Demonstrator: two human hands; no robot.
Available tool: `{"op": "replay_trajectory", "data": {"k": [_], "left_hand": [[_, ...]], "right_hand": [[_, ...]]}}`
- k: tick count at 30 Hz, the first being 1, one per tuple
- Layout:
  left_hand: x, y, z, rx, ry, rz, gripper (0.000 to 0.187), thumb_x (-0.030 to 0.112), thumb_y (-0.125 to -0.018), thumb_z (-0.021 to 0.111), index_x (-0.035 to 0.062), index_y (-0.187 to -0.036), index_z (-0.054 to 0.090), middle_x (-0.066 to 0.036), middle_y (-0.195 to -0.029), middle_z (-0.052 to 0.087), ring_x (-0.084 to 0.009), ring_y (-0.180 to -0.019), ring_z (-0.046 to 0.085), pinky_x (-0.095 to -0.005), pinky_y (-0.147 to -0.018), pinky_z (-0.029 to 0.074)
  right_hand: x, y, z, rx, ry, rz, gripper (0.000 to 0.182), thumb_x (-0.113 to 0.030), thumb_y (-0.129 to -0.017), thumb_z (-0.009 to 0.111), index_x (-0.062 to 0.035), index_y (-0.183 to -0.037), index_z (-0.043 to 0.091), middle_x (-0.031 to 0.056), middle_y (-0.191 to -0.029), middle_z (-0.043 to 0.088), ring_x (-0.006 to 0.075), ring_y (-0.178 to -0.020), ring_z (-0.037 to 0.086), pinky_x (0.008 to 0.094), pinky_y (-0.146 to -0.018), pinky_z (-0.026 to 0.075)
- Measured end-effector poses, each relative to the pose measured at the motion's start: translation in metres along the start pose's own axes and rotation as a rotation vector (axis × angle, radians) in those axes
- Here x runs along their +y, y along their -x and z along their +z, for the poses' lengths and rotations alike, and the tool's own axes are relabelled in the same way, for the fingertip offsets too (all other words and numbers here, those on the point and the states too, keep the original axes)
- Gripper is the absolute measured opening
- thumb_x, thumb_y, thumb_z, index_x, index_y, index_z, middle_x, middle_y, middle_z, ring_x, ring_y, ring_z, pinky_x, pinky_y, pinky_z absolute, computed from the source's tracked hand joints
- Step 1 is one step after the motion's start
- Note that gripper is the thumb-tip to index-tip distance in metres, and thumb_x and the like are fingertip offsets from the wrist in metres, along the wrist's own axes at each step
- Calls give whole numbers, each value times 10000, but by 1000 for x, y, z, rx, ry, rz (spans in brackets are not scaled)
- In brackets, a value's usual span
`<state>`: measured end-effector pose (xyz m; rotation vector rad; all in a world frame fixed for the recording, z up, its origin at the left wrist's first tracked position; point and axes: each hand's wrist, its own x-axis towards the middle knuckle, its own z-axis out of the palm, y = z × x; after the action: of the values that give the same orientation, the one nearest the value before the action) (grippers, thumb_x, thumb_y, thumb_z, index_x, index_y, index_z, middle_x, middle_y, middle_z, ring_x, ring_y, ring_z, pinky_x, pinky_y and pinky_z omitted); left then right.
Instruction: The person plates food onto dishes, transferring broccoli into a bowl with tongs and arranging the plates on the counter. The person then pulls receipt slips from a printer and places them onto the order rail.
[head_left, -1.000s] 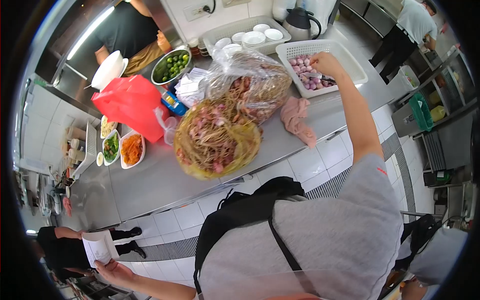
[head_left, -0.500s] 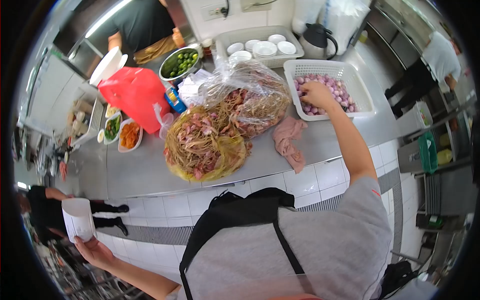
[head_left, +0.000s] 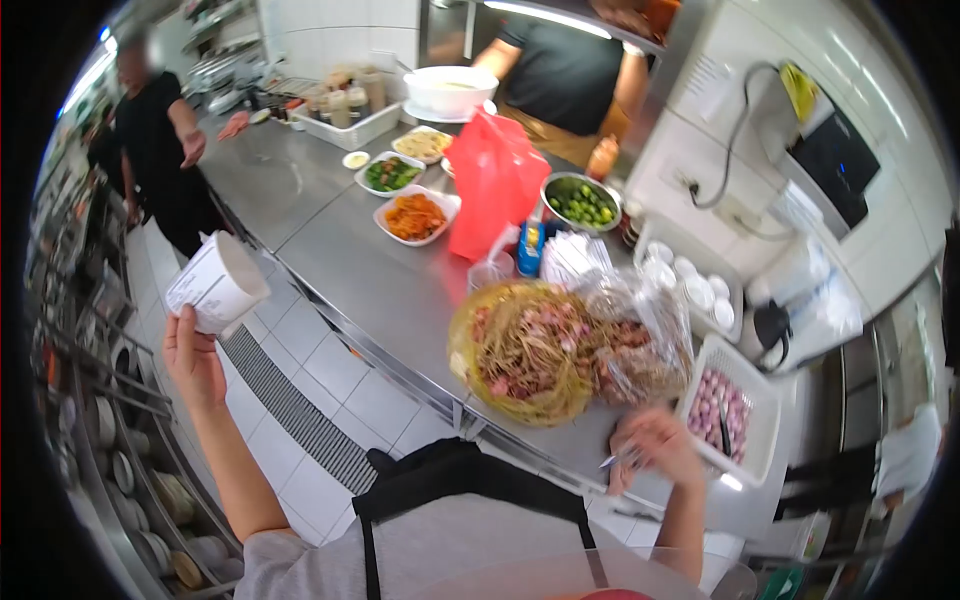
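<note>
Head camera shows the left hand (head_left: 192, 360) raised over the floor, gripping a white paper cup (head_left: 218, 283). The blurred right hand (head_left: 655, 448) holds a thin utensil (head_left: 618, 460) beside the white basket (head_left: 762, 420) of shallots.

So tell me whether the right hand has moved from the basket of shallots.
Yes. The right hand has pulled out of the white basket toward the counter's near edge, fingers around a thin utensil.

Commercial restaurant kitchen: long stainless tabletop (head_left: 330, 250) beyond the hands, food-filled prep dishes (head_left: 414, 215), stacked bowls (head_left: 690, 290), tiled floor (head_left: 330, 380), co-workers.
</note>
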<state>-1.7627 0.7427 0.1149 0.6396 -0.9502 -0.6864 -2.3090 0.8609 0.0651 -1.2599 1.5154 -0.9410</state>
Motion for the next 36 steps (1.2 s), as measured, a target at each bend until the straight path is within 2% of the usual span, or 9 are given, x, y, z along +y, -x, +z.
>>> {"op": "replay_trajectory", "data": {"k": [2,4,9,19,23,28,30,33,36], "left_hand": [[-3,2,-8,19,-31,-45,235,130,-852,485,-17,-1034,510,-75,-1004,569,-132,-898,545,-253,-777,406],[-8,2,-25,41,-33,-40,237,129,-851,487,-17,-1037,510,-77,-1006,569,-133,-895,545,-244,-770,411],[-21,-19,-58,97,-36,-108,238,134,-851,489,-12,-1037,513,-70,-993,573,-120,-882,549,-233,-754,416],[-48,-113,-145,42,-71,-212,211,118,-845,494,-20,-1000,533,-74,-947,587,-112,-832,561,-222,-727,435],[-55,-160,-180,-17,-75,-247,202,117,-840,506,-23,-978,549,-65,-935,592,-111,-830,558,-230,-737,428],[-63,-193,-215,-31,-100,-285,211,109,-835,510,-30,-991,546,-67,-935,592,-111,-841,553,-234,-740,427],[-64,-199,-228,-38,-106,-299,220,106,-834,511,-32,-1002,540,-70,-941,589,-112,-842,553,-231,-735,428],[-67,-201,-240,-3,-77,-303,234,94,-839,495,-38,-1031,514,-79,-967,574,-112,-835,551,-226,-721,434],[-81,-197,-244,49,13,-358,220,101,-847,482,-36,-1016,512,-72,-946,574,-110,-833,551,-219,-714,433]], "right_hand": [[1,2,43,-375,76,296,184,-111,-808,535,-61,-982,564,-2,-755,552,48,-587,495,185,-487,421],[59,9,74,-632,3,238,209,-164,-826,518,-64,-1004,565,5,-776,542,54,-583,483,194,-496,419],[163,25,115,-447,277,501,255,-205,-833,490,-45,-1019,558,29,-814,565,124,-647,528,236,-592,440],[237,-28,314,-306,248,394,295,-221,-809,503,-21,-1021,549,78,-923,591,167,-787,542,270,-711,425],[230,-60,382,-342,200,322,312,-227,-800,508,-12,-1022,546,98,-967,601,184,-843,547,284,-759,419],[120,-94,425,-339,-74,364,312,-224,-781,532,-6,-1004,557,82,-907,610,138,-830,531,271,-744,416],[102,-98,435,-283,-111,230,280,-197,-771,534,-3,-968,574,59,-832,615,136,-749,546,269,-704,433],[61,-105,415,-298,195,446,244,-176,-762,534,-8,-928,594,58,-814,624,132,-716,575,259,-665,452],[20,-109,412,-97,194,315,216,-140,-765,530,-59,-949,610,71,-817,626,128,-705,584,267,-627,458]]}}
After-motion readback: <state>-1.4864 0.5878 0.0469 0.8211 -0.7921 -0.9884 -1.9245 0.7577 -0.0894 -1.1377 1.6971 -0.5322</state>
